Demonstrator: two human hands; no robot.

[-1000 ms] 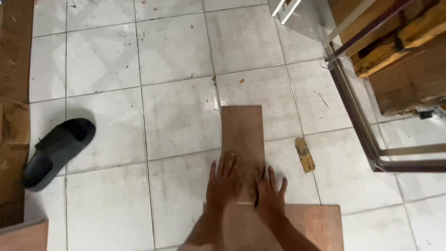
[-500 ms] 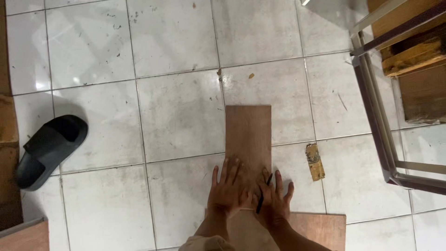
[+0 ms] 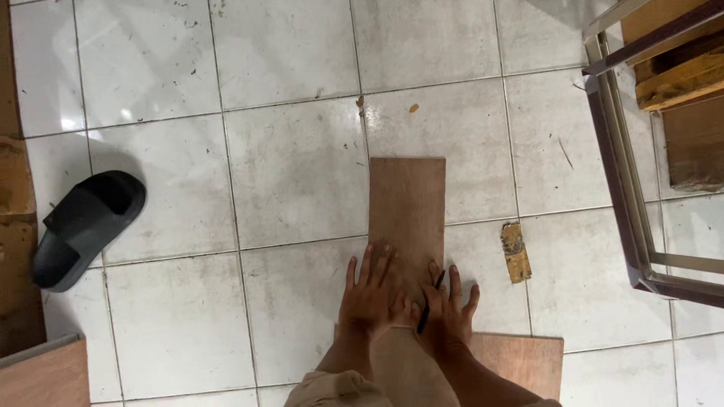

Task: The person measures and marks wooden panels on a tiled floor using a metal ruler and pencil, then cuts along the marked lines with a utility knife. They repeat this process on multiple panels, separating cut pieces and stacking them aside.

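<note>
Hands flat on plywood strip (image 3: 406, 211): left hand (image 3: 371, 295) spread, right hand (image 3: 446, 316) pinching black pencil (image 3: 430, 303); strip may skid on tile, skewing mark.

This looks like a home carpentry corner on a scuffed white tile floor (image 3: 294, 173). Beyond the hands lies a plywood strip (image 3: 406, 211), with a metal frame (image 3: 626, 188) to their right and a black slipper (image 3: 79, 226) off left.

Narrow brown plywood strip (image 3: 406, 218) flat on floor tiles.
</note>
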